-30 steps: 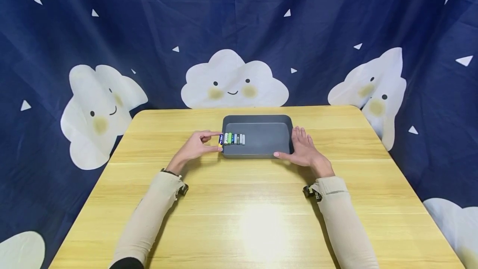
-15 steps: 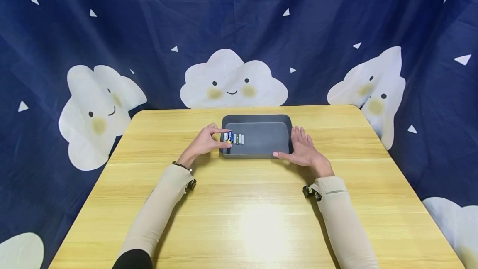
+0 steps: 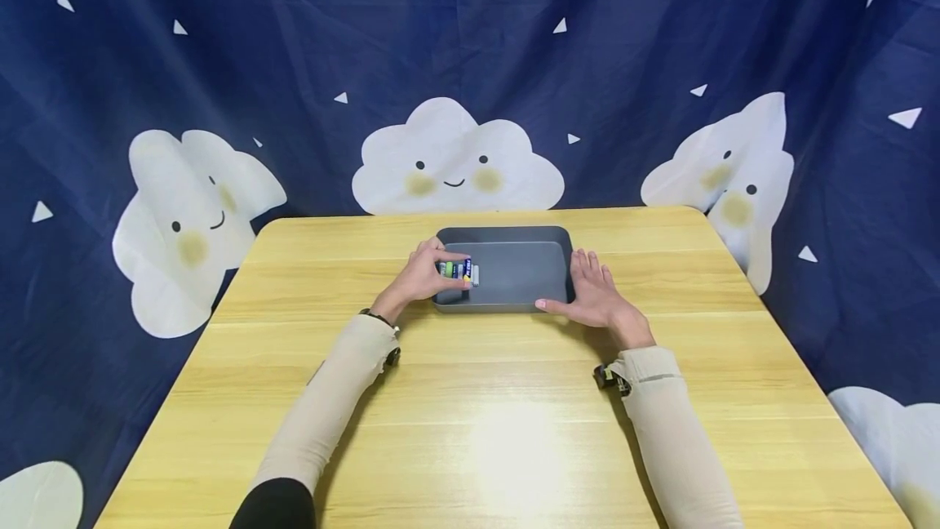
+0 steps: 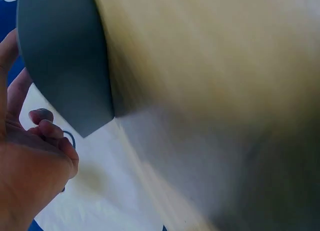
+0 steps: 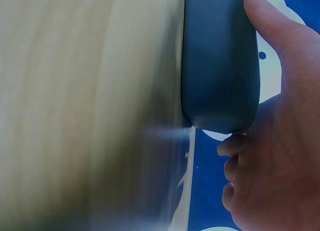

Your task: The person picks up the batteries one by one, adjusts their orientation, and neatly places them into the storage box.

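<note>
Between the thumb and index finger of my left hand (image 3: 422, 273) is a blue-and-yellow battery (image 3: 467, 269), held across the left part of a shallow dark grey tray (image 3: 521, 272). Several batteries (image 3: 449, 269), one green and others silvery, lie side by side on the tray floor around and under it, partly covered by the fingers. My right hand (image 3: 598, 298) rests with straight fingers against the tray's right end, its thumb on the near rim. In both wrist views the tray wall hides the batteries.
The tray stands near the back of a light wooden table (image 3: 470, 382). Behind the table hangs a dark blue curtain (image 3: 294, 47) printed with white clouds and small triangles.
My left hand has moved right with the blue-and-yellow battery, from the tray's left rim to over the right part of the battery row. My right hand has stayed put.
</note>
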Demonstrator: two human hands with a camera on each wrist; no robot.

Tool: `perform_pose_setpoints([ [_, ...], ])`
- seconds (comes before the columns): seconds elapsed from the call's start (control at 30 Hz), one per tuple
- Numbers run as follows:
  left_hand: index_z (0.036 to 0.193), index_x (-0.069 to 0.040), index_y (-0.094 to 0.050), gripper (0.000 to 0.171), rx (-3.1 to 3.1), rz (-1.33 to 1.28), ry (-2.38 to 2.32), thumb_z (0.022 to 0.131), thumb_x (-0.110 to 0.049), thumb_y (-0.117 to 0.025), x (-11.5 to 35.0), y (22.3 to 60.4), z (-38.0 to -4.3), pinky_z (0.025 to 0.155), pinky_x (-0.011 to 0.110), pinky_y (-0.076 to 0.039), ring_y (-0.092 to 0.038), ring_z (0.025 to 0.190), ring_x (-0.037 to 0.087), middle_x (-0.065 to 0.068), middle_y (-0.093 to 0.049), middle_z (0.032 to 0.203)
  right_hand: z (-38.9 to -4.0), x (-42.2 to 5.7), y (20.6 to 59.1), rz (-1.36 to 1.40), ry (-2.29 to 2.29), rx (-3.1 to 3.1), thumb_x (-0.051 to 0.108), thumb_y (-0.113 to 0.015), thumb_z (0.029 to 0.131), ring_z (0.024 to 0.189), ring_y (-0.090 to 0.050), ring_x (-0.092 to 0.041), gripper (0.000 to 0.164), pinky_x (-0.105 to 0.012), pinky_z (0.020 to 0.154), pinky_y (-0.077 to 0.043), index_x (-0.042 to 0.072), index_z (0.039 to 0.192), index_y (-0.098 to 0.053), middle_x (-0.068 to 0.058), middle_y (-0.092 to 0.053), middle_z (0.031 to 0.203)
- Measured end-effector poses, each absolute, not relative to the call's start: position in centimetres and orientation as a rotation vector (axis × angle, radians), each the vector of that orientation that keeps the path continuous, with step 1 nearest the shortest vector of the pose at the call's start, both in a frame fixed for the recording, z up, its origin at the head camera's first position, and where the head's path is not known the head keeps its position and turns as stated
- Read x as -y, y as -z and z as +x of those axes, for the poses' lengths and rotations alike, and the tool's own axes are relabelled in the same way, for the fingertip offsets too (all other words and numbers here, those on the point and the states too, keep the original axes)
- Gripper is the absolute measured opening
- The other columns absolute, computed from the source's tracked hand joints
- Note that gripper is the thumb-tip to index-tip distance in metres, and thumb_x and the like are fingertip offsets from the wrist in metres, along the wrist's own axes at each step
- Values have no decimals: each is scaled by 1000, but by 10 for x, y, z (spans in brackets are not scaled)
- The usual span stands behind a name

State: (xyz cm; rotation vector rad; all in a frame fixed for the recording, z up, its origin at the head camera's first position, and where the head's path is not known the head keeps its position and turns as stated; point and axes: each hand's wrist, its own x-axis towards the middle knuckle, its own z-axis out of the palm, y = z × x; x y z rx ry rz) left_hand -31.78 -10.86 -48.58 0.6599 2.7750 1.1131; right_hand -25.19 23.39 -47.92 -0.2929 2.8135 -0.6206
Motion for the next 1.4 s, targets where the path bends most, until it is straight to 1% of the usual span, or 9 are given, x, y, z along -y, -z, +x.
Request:
perform_pose_setpoints([
  [0.1, 128, -19, -75, 58, -2826, 693, -1018, 76, -38, -92, 103, 488, -318, 94, 40, -27, -36, 101, 27, 17, -42, 104, -252, -233, 480, -289, 622, -2813, 80, -57, 87, 160, 12, -43, 130, -61, 128, 5, -6, 162, 6, -25, 8, 172],
  [0.23, 129, -21, -74, 59, -2872, 726, -924, 77, -42, -91, 97, 491, -321, 89, 38, -24, -33, 96, 23, 5, -35, 98, -252, -234, 481, -289, 627, -2814, 80, -57, 87, 160, 11, -44, 131, -60, 128, 5, -6, 162, 6, -25, 8, 172],
  [0.33, 130, -22, -74, 59, -2888, 733, -875, 77, -44, -90, 93, 492, -323, 86, 37, -21, -32, 95, 23, 3, -32, 97, -253, -234, 481, -289, 626, -2817, 80, -57, 87, 160, 10, -44, 131, -60, 128, 5, -6, 162, 5, -25, 7, 172],
  [0.77, 131, -28, -73, 61, -2944, 702, -659, 77, -52, -88, 83, 492, -326, 82, 37, -18, -35, 93, 23, 2, -40, 96, -252, -234, 480, -287, 637, -2815, 80, -58, 86, 160, 9, -45, 131, -60, 128, 5, -7, 162, 5, -26, 5, 172],
  [0.93, 134, -29, -71, 61, -2944, 699, -612, 79, -53, -86, 81, 493, -327, 81, 38, -18, -33, 90, 24, 2, -40, 95, -252, -234, 479, -288, 638, -2814, 80, -57, 86, 160, 9, -45, 131, -61, 128, 4, -7, 162, 5, -27, 4, 172],
  [1.07, 134, -30, -71, 61, -2942, 682, -613, 79, -53, -86, 81, 493, -327, 81, 37, -18, -33, 90, 24, 2, -41, 96, -252, -234, 479, -288, 640, -2805, 81, -57, 86, 160, 11, -44, 132, -61, 128, 6, -7, 162, 6, -27, 6, 172],
  [1.17, 133, -30, -71, 61, -2938, 676, -619, 79, -53, -86, 80, 494, -327, 80, 37, -19, -34, 89, 23, 2, -44, 97, -252, -234, 479, -285, 636, -2803, 81, -57, 87, 160, 13, -44, 132, -60, 128, 7, -6, 162, 7, -26, 7, 172],
  [1.4, 132, -31, -72, 61, -2934, 653, -595, 78, -54, -86, 76, 494, -327, 80, 38, -21, -37, 91, 24, 3, -50, 101, -252, -234, 481, -285, 628, -2816, 81, -57, 86, 160, 10, -44, 132, -60, 128, 5, -6, 162, 6, -26, 5, 172],
])
